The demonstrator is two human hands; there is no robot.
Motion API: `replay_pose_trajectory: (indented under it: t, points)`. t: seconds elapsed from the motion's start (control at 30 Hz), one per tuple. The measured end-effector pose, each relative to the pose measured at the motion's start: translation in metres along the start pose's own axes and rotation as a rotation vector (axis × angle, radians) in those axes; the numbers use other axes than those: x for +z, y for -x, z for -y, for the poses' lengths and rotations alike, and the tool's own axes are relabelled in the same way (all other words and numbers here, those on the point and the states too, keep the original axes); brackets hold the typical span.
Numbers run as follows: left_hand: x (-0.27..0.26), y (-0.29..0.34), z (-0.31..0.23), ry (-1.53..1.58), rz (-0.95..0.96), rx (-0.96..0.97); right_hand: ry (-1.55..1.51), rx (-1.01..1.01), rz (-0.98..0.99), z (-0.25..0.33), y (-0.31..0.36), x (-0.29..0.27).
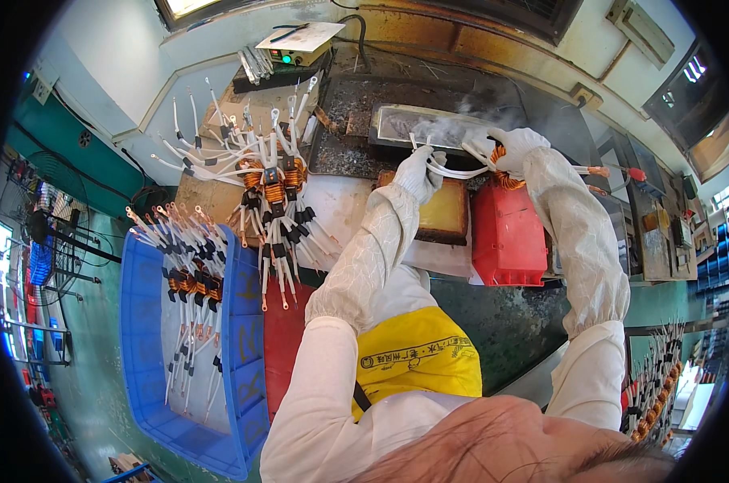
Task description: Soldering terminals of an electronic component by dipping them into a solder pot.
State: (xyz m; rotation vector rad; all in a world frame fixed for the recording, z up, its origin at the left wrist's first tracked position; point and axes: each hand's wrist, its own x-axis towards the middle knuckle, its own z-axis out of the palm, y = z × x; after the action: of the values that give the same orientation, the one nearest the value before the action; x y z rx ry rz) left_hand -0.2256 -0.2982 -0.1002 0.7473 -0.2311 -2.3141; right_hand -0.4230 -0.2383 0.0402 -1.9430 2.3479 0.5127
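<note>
My right hand (521, 150), in a white glove, is closed around a ring-shaped copper wire coil (507, 171). White sleeved leads (461, 171) run leftward from the coil to my left hand (419, 174), also gloved, whose fingers are closed on them. Lead ends stick up past the left fingers, at the near edge of a smoking metal trough (387, 125). Whether they touch what is in it, I cannot tell. Below my hands are a yellow slab (442, 211) in a dark frame and a red plastic bin (505, 237).
Left of my arms, several coils with ring-terminal leads (274, 187) are heaped on the bench. A blue crate (248, 354) below holds more. At the back stands a control box (296, 56) with a green light. More coils (658, 398) stand in a row at lower right.
</note>
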Motion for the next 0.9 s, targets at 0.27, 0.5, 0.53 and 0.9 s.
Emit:
replay_pose_trajectory:
  t: [0.27, 0.5, 0.53, 0.9]
  points:
    - [0.000, 0.004, 0.002, -0.084, 0.015, 0.034, -0.018, -0.003, -0.010, -0.001, 0.010, 0.001]
    - [0.004, 0.012, 0.003, -0.238, 0.064, 0.081, -0.083, 0.043, -0.060, -0.006, 0.018, 0.005]
    - [0.004, 0.013, 0.003, -0.242, 0.064, 0.081, -0.086, 0.045, -0.062, -0.005, 0.018, 0.005]
    - [-0.001, 0.027, 0.010, -0.402, 0.106, 0.154, -0.177, 0.086, -0.179, -0.002, 0.041, 0.023]
